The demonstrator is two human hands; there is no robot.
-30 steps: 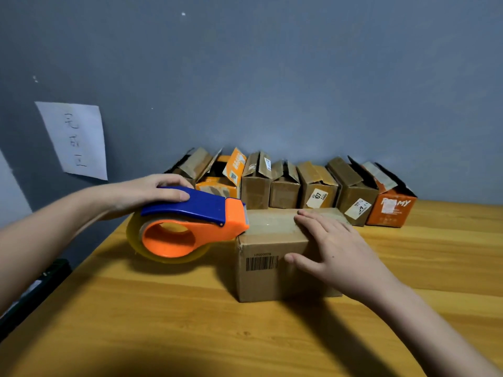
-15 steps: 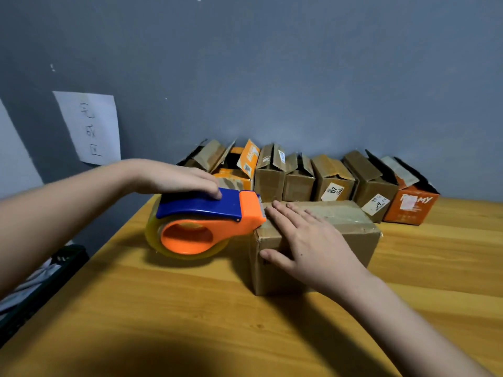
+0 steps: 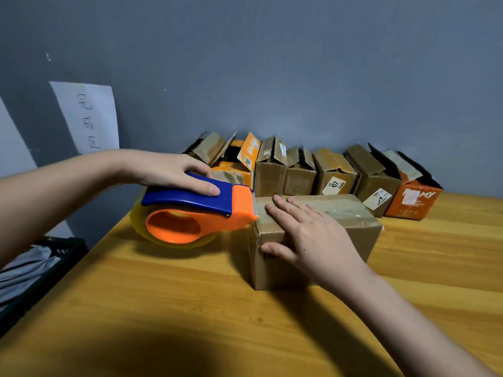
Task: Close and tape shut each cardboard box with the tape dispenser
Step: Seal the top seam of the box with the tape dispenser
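Cardboard box [image 3: 326, 213] closed | right hand [image 3: 313, 240] flat on top | left hand [image 3: 168, 170] grips tape dispenser [image 3: 196, 210]

Glossy plastic dispenser [image 3: 190, 208], matt cardboard box [image 3: 351, 221]

dim, even indoor light; a soft dark shadow pools on the tabletop [image 3: 168, 308] at the near edge. wide-angle bending at the borders, slight softness throughout.

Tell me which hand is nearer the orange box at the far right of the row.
Right. The right hand rests flat on the closed box in front of the orange box; the left hand grips the tape dispenser farther left.
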